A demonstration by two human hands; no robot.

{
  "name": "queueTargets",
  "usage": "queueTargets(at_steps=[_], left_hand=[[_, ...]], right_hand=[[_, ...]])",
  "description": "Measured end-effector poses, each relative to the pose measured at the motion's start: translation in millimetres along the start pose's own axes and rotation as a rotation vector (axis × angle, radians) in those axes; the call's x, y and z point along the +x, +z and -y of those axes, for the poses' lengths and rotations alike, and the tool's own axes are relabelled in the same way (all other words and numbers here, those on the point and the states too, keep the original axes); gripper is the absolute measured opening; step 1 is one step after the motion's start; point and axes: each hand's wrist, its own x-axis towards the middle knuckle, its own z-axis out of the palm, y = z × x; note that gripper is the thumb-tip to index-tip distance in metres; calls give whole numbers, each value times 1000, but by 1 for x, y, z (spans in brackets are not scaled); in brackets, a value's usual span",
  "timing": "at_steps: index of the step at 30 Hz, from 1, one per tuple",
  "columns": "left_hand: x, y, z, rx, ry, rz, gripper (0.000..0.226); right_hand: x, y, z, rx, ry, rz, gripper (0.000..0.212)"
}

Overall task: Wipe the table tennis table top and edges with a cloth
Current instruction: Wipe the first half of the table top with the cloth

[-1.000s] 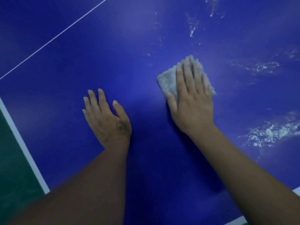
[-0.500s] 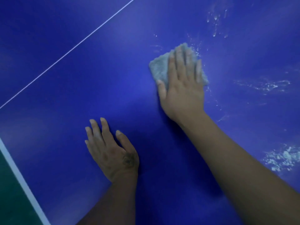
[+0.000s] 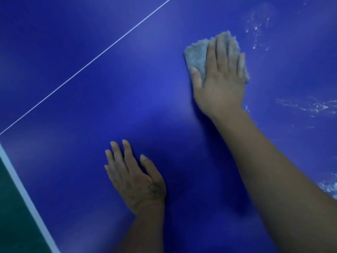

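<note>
Now the cloth (image 3: 197,58) is found farther out on the blue table top (image 3: 109,88) than a second ago, pressed flat under the right hand (image 3: 221,79), whose fingers are laid out wide and straight over it, not curled round it. White residue (image 3: 259,30) that lay well ahead a moment back is now just beside the cloth's far-right corner, so the stroke is judged to be reaching the dirty patch. More smears (image 3: 310,105) are seen to the right, and another (image 3: 329,188) at the right margin, cut off by the frame. The left hand (image 3: 135,178) is spread flat and empty on the near surface, as a brace it seems; it is seen nearer the viewer than before. The white edge band (image 3: 23,194) is shown only at the near left; the other edges are out of view. How much cloth is hidden beneath the palm cannot be told, and the picture is soft throughout.
</note>
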Motion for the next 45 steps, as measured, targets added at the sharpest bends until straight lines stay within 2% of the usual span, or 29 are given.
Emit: queueTargets(at_steps=[2, 7, 9, 11, 13, 16, 18, 23, 28, 30, 33, 38, 40, 42, 45], left_hand=[[0, 0, 1, -2, -3, 5, 58], [3, 1, 3, 17, 8, 7, 58], [2, 2, 4, 19, 4, 16, 58], [3, 2, 4, 17, -2, 24, 59], [3, 1, 2, 16, -8, 23, 59], [3, 1, 1, 1, -18, 27, 60], [2, 1, 1, -2, -15, 29, 59], [1, 2, 4, -10, -5, 14, 58], [3, 2, 5, 7, 7, 0, 57], [4, 2, 3, 5, 10, -3, 57], [4, 3, 2, 4, -3, -8, 56], [2, 3, 3, -1, -3, -2, 56], [2, 2, 3, -3, -13, 1, 56], [1, 0, 3, -16, -17, 10, 56], [2, 0, 3, -12, -7, 3, 56]], right_hand=[[-17, 2, 25, -18, -73, 16, 76], [-32, 25, 128, 21, -571, 130, 74], [-14, 32, 149, -1, -636, 147, 72], [13, 32, 152, -5, -575, 132, 73], [43, 27, 137, 28, -438, 99, 74], [74, 16, 88, 35, -212, 44, 76], [78, 10, 56, 15, -125, 26, 76], [12, 3, 32, -10, -184, 33, 74], [-70, 25, 94, 60, -531, 124, 72], [-64, 26, 109, 58, -582, 152, 72], [-20, 22, 91, 20, -472, 122, 75], [42, 1, -16, -19, -26, 14, 76], [41, -7, -23, -4, 95, 21, 78], [24, -7, 0, -28, 103, 28, 78], [-19, 5, 47, -22, -137, 58, 77]])
